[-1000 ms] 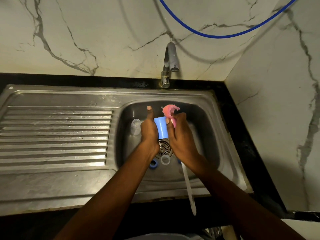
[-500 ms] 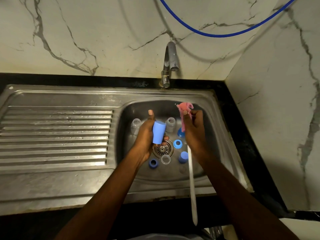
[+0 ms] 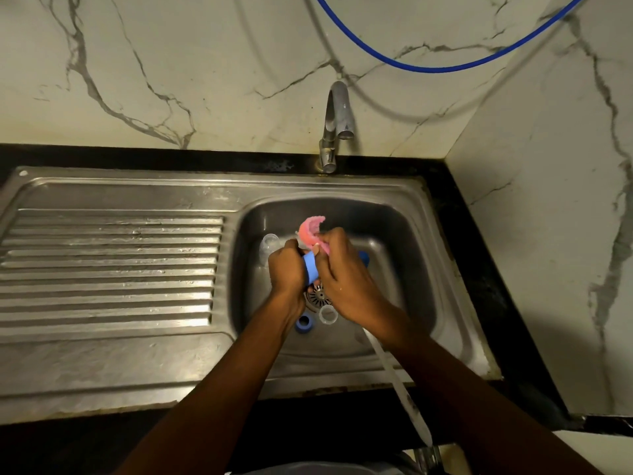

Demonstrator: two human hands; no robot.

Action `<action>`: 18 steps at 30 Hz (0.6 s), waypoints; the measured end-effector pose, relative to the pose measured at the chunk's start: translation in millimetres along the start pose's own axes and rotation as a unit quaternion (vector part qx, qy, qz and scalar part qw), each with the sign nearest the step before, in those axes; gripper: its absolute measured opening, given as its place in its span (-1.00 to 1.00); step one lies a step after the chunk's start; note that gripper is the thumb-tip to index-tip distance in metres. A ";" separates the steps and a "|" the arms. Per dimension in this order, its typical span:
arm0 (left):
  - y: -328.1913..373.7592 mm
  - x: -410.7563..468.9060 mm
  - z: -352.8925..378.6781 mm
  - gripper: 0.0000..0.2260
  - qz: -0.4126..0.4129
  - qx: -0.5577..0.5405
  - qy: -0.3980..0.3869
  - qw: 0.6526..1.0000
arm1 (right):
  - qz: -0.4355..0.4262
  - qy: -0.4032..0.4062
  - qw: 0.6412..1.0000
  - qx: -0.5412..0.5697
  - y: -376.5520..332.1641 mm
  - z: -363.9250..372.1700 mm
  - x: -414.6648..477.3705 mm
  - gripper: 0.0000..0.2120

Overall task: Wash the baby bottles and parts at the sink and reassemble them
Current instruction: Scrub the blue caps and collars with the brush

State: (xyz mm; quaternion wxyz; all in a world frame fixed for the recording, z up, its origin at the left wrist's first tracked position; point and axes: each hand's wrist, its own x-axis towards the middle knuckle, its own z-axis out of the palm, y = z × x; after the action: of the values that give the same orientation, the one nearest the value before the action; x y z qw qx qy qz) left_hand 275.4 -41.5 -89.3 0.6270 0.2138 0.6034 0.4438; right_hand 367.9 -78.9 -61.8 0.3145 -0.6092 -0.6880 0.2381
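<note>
Rejoined over the steel sink [image 3: 113,354] below marble walls [image 3: 205,63], left hand [image 3: 286,272] grips the blue cap [image 3: 311,268], right hand [image 3: 346,279] the pink brush [image 3: 309,231].

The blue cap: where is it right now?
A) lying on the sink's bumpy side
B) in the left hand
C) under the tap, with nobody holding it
B: the left hand grips the blue cap, while the right hand holds the pink brush close to the cap's top end.

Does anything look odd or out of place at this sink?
Nothing serious. The pink brush head is curled over above the blue cap, and its long white handle sticks out past the front edge of the sink.
</note>
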 end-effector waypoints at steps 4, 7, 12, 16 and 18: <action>-1.8 0.7 -1.4 -0.78 -0.006 0.025 -0.001 1.000 | 0.034 0.000 0.999 -0.006 4.8 -0.4 0.4 -0.80; -0.8 0.6 -1.4 -0.76 -0.005 0.001 -0.002 1.000 | 0.014 -0.022 1.000 -0.013 4.1 0.9 0.5 -0.80; -1.7 7.2 -0.1 -0.78 -0.018 -0.004 -0.001 1.000 | 0.015 -0.005 1.000 0.010 6.7 -1.6 0.9 -0.93; 3.1 9.1 3.3 -0.76 -0.016 0.005 0.010 1.000 | -0.001 -0.001 1.000 0.005 11.1 -1.2 -1.3 -0.78; 4.7 10.6 4.2 -0.76 -0.022 0.007 0.003 1.000 | 0.025 0.024 0.999 0.015 13.5 -1.1 0.9 -0.80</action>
State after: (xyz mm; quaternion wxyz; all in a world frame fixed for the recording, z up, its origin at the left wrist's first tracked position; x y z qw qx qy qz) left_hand 276.7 -29.2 -90.8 0.6333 0.2035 0.6126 0.4269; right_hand 378.0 -76.1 -70.6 0.3344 -0.6267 -0.6612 0.2413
